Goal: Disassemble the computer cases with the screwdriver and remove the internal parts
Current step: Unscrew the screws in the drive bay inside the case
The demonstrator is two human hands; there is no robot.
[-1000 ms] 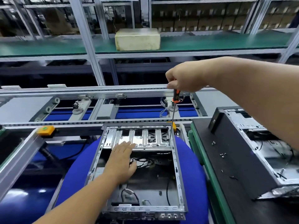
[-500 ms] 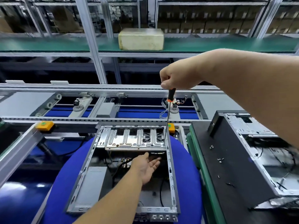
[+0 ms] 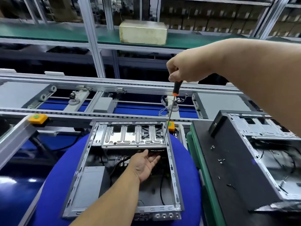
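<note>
The step in hand looks like unscrewing the metal bracket at the far end of the open computer case, which lies on a round blue pad. The right hand has its fingers curled round the handle of the screwdriver, whose long shaft slants down to the bracket's right corner, right beside the case wall. The left hand reaches into the case palm up, fingers straight and relaxed, holding nothing, just under the bracket's near edge. A second case sits on the dark surface to the right, with loose screws beside it. Next, the tip probably needs to stay seated in the screw while turning, and the left hand should be ready to catch the bracket.
</note>
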